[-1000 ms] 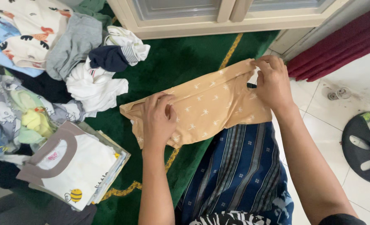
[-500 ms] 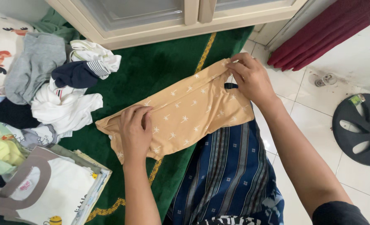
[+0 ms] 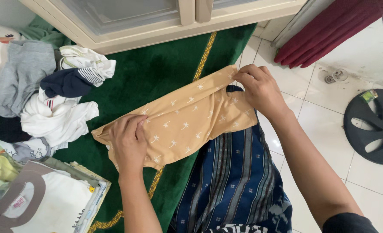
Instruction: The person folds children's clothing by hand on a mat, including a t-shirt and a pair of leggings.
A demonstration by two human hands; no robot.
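Both hands, left (image 3: 129, 144) and right (image 3: 260, 90), pinched the tan cloth (image 3: 187, 123) ends in a closed grip; loose clothes (image 3: 57, 103) lay left of it, a black fan base (image 3: 375, 127) right.

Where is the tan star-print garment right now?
In the head view it lies mid-frame: the tan garment spans the green rug and the blue patterned cloth, with the left hand at one end and the right hand at the other.
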